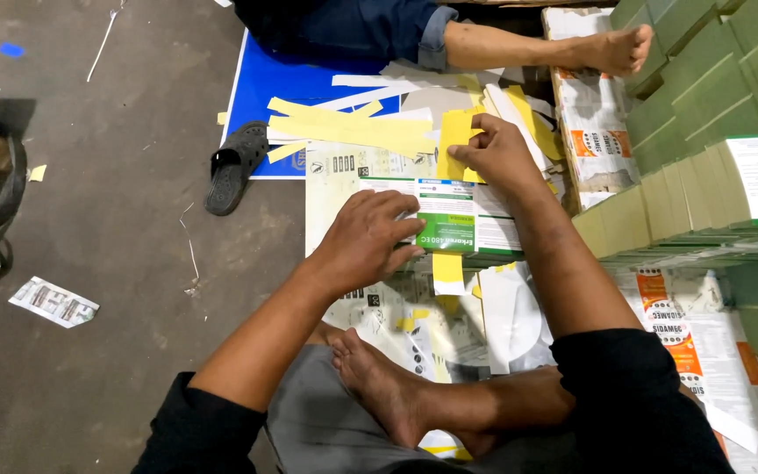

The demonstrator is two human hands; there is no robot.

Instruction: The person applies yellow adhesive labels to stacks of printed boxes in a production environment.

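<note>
Head: left grip (366, 239) flat on carton (446, 226).

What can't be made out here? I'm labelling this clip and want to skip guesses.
Head view only:
- Under the left hand: the near end of the green and white carton, covered by the palm.
- Right hand: its fingertips, behind the yellow paper strip.
- The other person's leg: the rest is cut off by the top edge.
- Green carton stacks: cut off at the right edge.

Green-and-white flat carton (458, 224), pale yellow paper strips (353, 130), blue sheet (261, 83), black sandal (234, 167) — all on grey floor (116, 263).
</note>
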